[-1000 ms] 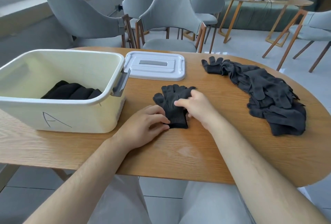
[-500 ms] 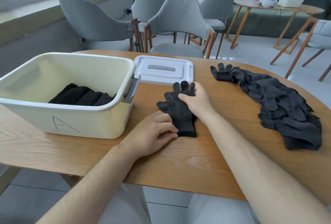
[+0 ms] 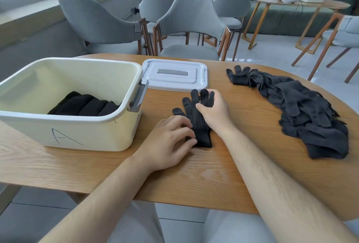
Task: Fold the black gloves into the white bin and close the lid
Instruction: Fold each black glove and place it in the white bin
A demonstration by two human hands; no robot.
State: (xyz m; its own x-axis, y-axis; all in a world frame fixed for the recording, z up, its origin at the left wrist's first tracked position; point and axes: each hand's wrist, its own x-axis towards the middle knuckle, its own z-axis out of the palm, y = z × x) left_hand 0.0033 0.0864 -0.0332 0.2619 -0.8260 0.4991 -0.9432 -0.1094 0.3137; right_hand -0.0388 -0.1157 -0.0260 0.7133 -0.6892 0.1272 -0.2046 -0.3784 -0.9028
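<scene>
While a row of folded black gloves (image 3: 85, 105) already lies on the floor of the open cream-white plastic bin (image 3: 93, 134), the task looks to be well short of done. A long heap of unfolded black knit gloves (image 3: 303, 114) waits on the right side of the oval wooden table (image 3: 213, 174), and the flat white plastic lid (image 3: 171, 82) rests on the table just behind the bin, not yet fitted.

One black knit glove (image 3: 196, 120) lies flat between bin and heap, cuff toward the person. The right hand (image 3: 213, 110) grips its finger end, thumb on the palm and fingers curled over the tips, apparently ready to fold it back. The left hand (image 3: 167, 141) has bent fingertips on the cuff's left edge.

Its thumb is hidden beneath the hand, so I cannot tell whether it pinches the cuff or merely pins it. How many gloves the bin holds is unclear, since its near wall cuts them off. The heap is too tangled to count. Whether the flat glove is single or a stacked pair also cannot be made out.
</scene>
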